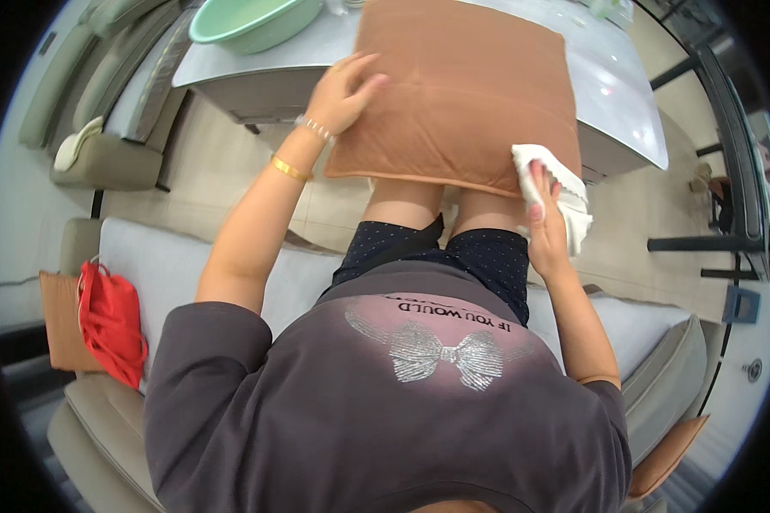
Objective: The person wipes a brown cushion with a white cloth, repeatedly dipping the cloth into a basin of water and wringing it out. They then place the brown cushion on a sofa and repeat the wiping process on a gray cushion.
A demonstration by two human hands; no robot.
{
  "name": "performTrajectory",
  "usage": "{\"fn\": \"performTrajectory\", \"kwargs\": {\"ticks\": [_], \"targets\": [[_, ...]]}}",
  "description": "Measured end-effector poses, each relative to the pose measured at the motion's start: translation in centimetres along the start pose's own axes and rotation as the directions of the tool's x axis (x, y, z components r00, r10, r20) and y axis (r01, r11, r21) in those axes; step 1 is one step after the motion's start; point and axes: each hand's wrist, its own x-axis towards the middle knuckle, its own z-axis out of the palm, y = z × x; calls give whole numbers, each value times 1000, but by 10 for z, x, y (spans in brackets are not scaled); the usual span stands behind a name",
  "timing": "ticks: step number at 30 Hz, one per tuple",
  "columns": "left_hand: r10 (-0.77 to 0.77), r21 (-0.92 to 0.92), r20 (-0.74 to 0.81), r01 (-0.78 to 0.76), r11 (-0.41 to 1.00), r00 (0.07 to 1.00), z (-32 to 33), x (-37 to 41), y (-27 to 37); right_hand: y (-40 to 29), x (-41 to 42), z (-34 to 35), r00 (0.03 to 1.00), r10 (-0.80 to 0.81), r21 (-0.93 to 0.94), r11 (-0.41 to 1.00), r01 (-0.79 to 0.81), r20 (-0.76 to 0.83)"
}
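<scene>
A square brown cushion [468, 96] lies across my bare knees, and its far part reaches over the table. At its left edge is my left hand [345, 96], thumb and fingers apart, with nothing held in it. A bead bracelet and a gold-coloured bangle are on that arm. My right hand [547, 215] holds a folded white cloth [568, 199] with a zigzag-cut edge against the cushion's near right corner. Part of the cloth hangs past the corner, and the fingers hide some of it.
A grey-white table [622, 96] stands ahead, with a mint-green basin [256, 25] on its left. I sit on a sofa with a pale seat cover [186, 256]. A red bag [112, 320] lies at left. Another sofa [112, 157] carries a pale cloth [77, 146].
</scene>
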Motion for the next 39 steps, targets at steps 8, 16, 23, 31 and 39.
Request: {"fn": "performTrajectory", "kwargs": {"ticks": [8,16,23,31,39], "targets": [[-635,-738,427,654,168,644,8,-130,-11,-85,82,131,764,-438,-196,793,577,474],[-672,-767,75,473,433,737,24,-120,-12,-49,103,148,584,-811,-545,501,673,-24],[-686,-788,304,580,209,661,5,-116,-14,9,72,83,665,-741,-586,581,565,-94],[-660,-755,330,609,245,675,2,-111,-13,63,18,-3,815,-569,-819,516,250,-110],[-660,-722,353,641,259,663,4,-114,-16,113,-13,-39,937,-215,-874,462,-150,-275]]}}
